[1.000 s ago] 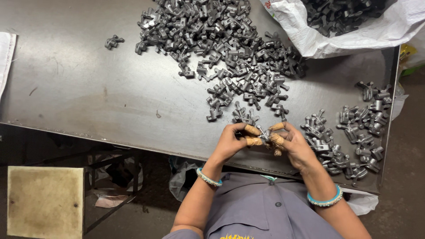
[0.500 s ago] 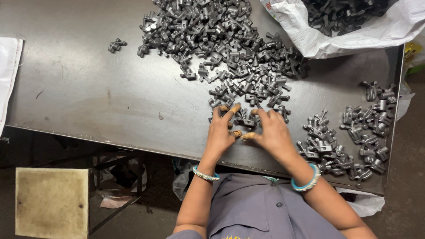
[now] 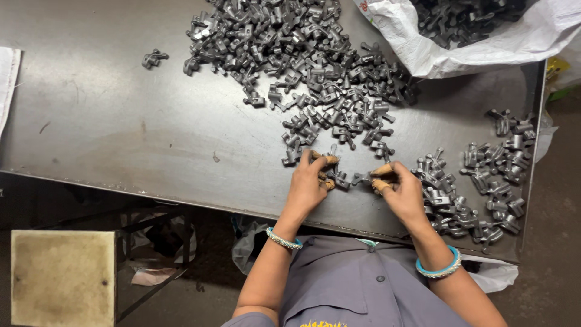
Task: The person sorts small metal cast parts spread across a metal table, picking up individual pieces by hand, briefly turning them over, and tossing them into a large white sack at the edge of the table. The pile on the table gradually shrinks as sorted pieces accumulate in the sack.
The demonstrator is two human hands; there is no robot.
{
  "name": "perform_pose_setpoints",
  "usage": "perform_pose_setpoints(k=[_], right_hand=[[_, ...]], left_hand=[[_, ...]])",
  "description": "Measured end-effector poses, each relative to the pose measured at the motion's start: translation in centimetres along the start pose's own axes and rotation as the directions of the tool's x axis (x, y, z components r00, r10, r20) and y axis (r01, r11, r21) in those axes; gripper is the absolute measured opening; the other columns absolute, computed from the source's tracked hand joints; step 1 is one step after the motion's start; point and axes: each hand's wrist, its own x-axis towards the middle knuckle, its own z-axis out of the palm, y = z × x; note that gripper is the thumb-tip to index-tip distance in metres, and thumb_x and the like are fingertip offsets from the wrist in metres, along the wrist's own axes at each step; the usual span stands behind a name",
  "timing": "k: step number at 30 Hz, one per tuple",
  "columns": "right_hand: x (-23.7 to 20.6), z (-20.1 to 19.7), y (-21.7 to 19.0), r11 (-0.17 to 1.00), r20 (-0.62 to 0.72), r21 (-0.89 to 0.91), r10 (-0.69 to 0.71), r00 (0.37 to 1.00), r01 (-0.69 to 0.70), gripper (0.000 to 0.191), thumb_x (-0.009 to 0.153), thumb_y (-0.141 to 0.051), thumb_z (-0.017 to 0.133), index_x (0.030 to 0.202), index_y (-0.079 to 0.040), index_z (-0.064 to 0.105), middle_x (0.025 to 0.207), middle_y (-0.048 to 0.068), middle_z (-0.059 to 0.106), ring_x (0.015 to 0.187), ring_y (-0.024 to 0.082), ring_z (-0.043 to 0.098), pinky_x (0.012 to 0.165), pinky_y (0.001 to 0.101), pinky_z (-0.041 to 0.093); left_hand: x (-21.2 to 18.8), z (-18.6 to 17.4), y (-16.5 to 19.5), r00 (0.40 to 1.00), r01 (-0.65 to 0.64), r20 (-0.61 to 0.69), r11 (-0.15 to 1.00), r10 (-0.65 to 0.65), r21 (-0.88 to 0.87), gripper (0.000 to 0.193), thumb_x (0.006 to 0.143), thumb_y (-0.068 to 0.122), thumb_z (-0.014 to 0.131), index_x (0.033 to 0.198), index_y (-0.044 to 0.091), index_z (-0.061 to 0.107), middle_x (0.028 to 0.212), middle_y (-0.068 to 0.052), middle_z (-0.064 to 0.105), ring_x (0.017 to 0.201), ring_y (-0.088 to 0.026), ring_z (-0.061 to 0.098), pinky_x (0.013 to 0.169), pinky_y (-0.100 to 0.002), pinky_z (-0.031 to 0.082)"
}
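From the head view, we look down on a grey metal bench (image 3: 121,133) strewn with small grey metal parts. Our left hand (image 3: 308,181) rests at the near edge of the big pile (image 3: 315,66), fingers curled down onto one or two parts (image 3: 336,177) at the pile's near fringe; it looks pinched closed on them, though how firm the grip is we cannot tell. Our right hand (image 3: 402,191) sits just beside it to the right, thumb and forefinger closed on a single small part (image 3: 362,178) lifted barely off the bench. Both hands wear tan fingertip covers.

As for progress, we judge the work to be early to middling. The smaller pile (image 3: 478,181) on the right, near the bench edge, looks like the pieces already handled, and it is well short of the big pile that spreads from the middle to the far side. A white sack (image 3: 484,42) at the far right corner lies open with more of the same parts inside, so much remains. One stray part (image 3: 152,58) lies alone at the far left.

Below the near edge, a stool (image 3: 60,275) stands on the floor at the left.
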Motion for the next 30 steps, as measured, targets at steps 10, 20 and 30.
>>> perform_pose_setpoints(k=[10,20,30], right_hand=[[0.1,-5.0,2.7,0.552,0.356,0.704,0.269,0.895,-0.446,0.020,0.092,-0.007,0.064,0.111,-0.005,0.060,0.096,0.012,0.070,0.082,0.022,0.070,0.069,0.0340,0.055],[-0.1,-5.4,3.1,0.682,0.372,0.584,0.257,0.892,-0.440,0.019,0.093,-0.017,0.067,0.106,-0.006,0.059,0.086,0.010,0.071,0.068,0.016,0.067,0.053,0.0277,0.053],[4.2,-9.3,-3.6,0.592,0.004,0.806,-0.066,0.998,0.035,0.050,0.080,-0.012,0.087,0.121,-0.015,0.059,0.109,0.010,0.075,0.090,0.014,0.073,0.074,0.0250,0.059]], left_hand=[[0.5,2.4,4.1,0.995,0.097,0.049,0.945,-0.086,-0.311,0.044,0.069,-0.002,0.081,0.111,0.008,0.074,0.119,-0.008,0.059,0.071,-0.019,0.064,0.068,-0.032,0.056],[-0.2,5.5,2.2,0.960,0.238,0.278,0.629,-0.036,-0.740,0.019,0.084,-0.005,0.069,0.102,-0.002,0.072,0.093,-0.004,0.073,0.081,-0.007,0.067,0.072,-0.024,0.056],[-0.2,3.5,3.5,0.985,0.148,-0.035,0.923,-0.171,-0.356,0.029,0.080,0.013,0.087,0.103,0.001,0.074,0.103,-0.010,0.069,0.075,-0.011,0.070,0.067,-0.025,0.056]])
